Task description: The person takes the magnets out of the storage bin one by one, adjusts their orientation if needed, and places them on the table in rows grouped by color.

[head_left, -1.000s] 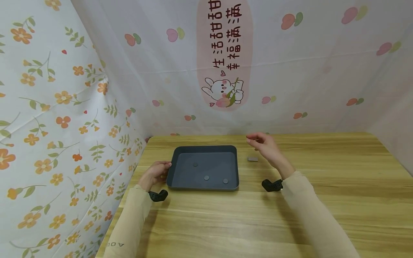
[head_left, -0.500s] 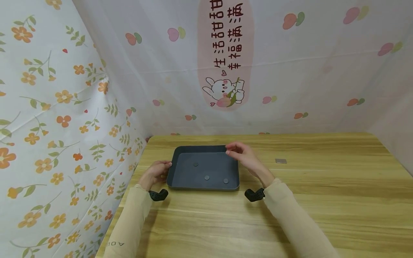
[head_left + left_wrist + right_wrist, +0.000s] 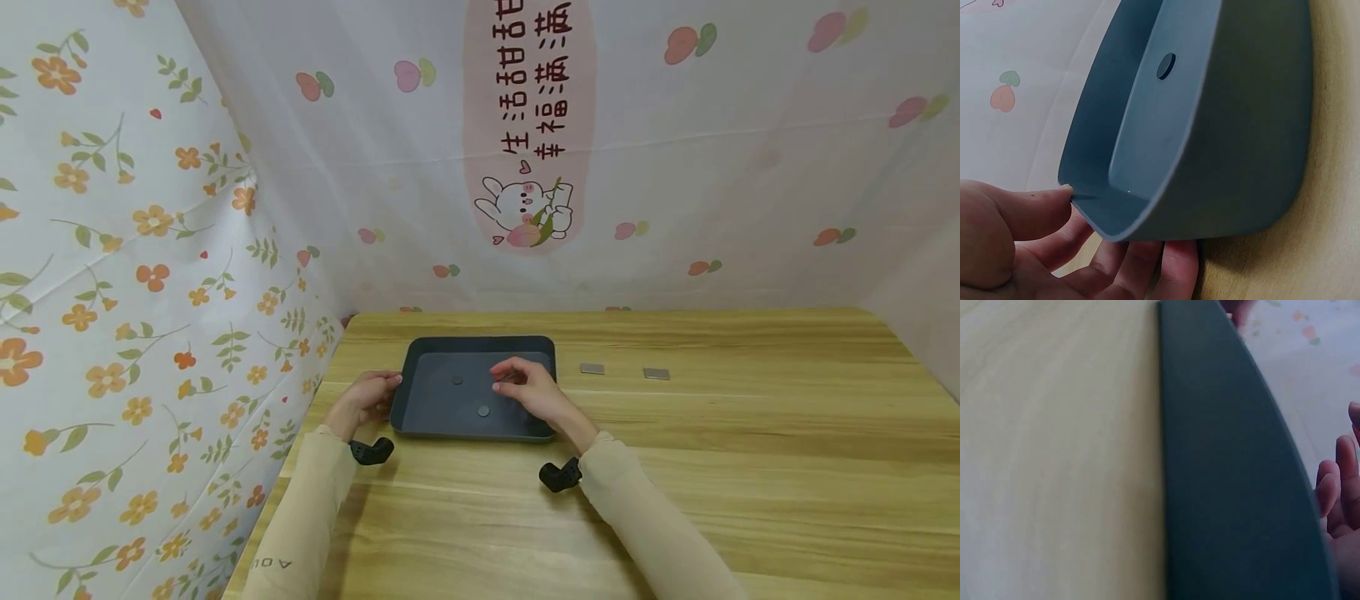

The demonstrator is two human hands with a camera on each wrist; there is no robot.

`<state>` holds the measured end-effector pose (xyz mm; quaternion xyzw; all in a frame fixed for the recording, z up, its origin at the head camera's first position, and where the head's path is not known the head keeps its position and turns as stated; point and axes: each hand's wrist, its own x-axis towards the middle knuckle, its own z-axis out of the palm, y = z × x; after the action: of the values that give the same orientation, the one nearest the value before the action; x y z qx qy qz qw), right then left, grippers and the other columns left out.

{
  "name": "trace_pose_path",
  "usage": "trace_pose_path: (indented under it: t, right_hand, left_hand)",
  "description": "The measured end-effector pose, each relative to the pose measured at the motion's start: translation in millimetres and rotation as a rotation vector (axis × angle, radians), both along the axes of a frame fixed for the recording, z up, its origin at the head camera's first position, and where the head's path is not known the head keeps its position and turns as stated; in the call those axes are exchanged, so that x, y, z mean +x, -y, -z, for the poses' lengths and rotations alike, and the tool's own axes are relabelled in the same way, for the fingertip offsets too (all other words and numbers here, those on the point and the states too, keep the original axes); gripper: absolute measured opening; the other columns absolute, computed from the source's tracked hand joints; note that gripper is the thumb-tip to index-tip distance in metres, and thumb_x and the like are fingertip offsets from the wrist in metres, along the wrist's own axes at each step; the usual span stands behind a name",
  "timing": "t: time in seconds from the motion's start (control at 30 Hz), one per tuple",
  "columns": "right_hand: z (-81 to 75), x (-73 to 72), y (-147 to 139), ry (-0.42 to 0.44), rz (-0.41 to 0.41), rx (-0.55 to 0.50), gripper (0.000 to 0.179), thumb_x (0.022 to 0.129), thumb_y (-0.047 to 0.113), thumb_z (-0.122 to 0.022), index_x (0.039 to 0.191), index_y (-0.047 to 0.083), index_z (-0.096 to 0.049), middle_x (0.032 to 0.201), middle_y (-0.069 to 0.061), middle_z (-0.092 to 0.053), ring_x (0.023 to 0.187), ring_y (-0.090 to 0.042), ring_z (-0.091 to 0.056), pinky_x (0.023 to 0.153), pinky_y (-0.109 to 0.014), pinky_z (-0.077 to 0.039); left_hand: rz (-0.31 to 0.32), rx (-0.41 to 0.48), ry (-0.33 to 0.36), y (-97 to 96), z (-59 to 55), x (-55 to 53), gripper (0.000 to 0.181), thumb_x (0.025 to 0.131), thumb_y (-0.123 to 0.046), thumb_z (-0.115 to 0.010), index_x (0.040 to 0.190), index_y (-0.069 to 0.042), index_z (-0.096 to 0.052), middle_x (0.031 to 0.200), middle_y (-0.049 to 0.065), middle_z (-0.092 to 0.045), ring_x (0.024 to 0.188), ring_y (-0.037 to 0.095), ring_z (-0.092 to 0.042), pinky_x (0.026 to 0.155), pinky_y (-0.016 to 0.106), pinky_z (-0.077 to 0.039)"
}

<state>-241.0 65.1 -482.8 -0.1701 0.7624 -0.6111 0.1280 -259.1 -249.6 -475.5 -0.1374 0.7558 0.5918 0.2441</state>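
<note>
A shallow dark grey rectangular tray (image 3: 472,427) lies on the wooden table in the head view. My left hand (image 3: 367,393) grips its left end, thumb on the rim and fingers against the outside wall, as the left wrist view shows (image 3: 1116,269). Two small grey discs show inside, one farther back (image 3: 457,380) and one nearer the front (image 3: 483,411). Over the tray's right part hovers my right hand (image 3: 534,392), fingers loosely bent, with nothing visible in them. It covers the spot where a third disc lay. The right wrist view catches only some fingers (image 3: 1347,481) behind the tray wall.
Two flat grey rectangular pieces lie right of the tray, one closer (image 3: 592,368) and one farther off (image 3: 656,374). A patterned white cloth (image 3: 637,167) hangs behind the table (image 3: 787,433), and a floral one (image 3: 150,300) on the left.
My right hand has moved left from beside the tray to above its inside. This uncovers both rectangular pieces and hides the right-hand disc. The left hand stays on the tray.
</note>
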Motion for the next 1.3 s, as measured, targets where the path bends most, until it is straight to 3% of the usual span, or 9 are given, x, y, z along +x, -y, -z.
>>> trace_pose_path:
  t: [0.1,0.27,0.5,0.63,0.83,1.3]
  right_hand:
    - [0.8,3.5,5,-0.017,-0.004,0.029,0.031,0.092,0.008,-0.064,0.120,-0.004,-0.060,0.120,-0.024,-0.059,0.092,-0.022,-0.060,0.078,-0.038,-0.049]
    - [9.4,2.8,13,-0.124,-0.021,0.193,0.027,0.089,0.007,-0.067,0.115,0.001,-0.066,0.111,-0.015,-0.061,0.084,-0.019,-0.053,0.074,-0.030,-0.043]
    - [20.6,-0.3,19,-0.245,-0.058,0.333,0.023,0.085,0.007,-0.072,0.108,0.006,-0.071,0.105,-0.009,-0.061,0.081,-0.016,-0.047,0.075,-0.030,-0.040]
    - [23.2,0.5,22,-0.255,-0.064,0.401,0.021,0.085,0.008,-0.072,0.106,0.009,-0.072,0.105,-0.008,-0.060,0.088,-0.019,-0.047,0.079,-0.034,-0.039]
    - [23.9,2.1,24,-0.242,-0.057,0.425,0.021,0.084,0.006,-0.072,0.105,0.009,-0.072,0.109,-0.011,-0.060,0.108,-0.030,-0.048,0.096,-0.047,-0.038]
    - [26.6,1.2,25,-0.270,-0.079,0.453,0.021,0.083,0.007,-0.074,0.103,0.009,-0.073,0.109,-0.011,-0.060,0.107,-0.030,-0.049,0.097,-0.048,-0.036]
  left_hand:
    - [0.004,-0.005,-0.003,-0.7,-0.6,0.2,0.043,0.105,-0.017,-0.038,0.144,0.001,-0.039,0.097,0.003,-0.062,0.083,0.013,-0.058,0.076,0.031,-0.049]
    - [0.001,-0.011,0.000,-1.0,-1.7,1.1,0.042,0.105,-0.017,-0.038,0.143,0.001,-0.040,0.103,0.006,-0.062,0.087,0.014,-0.058,0.078,0.032,-0.050]
    - [-0.013,-0.012,0.007,-3.0,-1.9,1.5,0.042,0.104,-0.017,-0.040,0.142,0.001,-0.041,0.106,0.007,-0.061,0.091,0.015,-0.058,0.080,0.034,-0.049]
    - [-0.010,-0.010,0.007,-2.9,-1.4,1.8,0.042,0.104,-0.017,-0.040,0.142,0.001,-0.041,0.105,0.007,-0.062,0.090,0.016,-0.059,0.079,0.034,-0.050]
    - [-0.006,-0.014,0.003,-2.6,-1.9,1.5,0.043,0.105,-0.017,-0.037,0.143,0.001,-0.039,0.106,0.007,-0.061,0.090,0.016,-0.058,0.079,0.033,-0.050]
    - [-0.013,-0.010,0.000,-2.4,0.5,1.8,0.041,0.105,-0.017,-0.039,0.140,0.002,-0.042,0.100,0.005,-0.061,0.086,0.015,-0.057,0.077,0.033,-0.049]
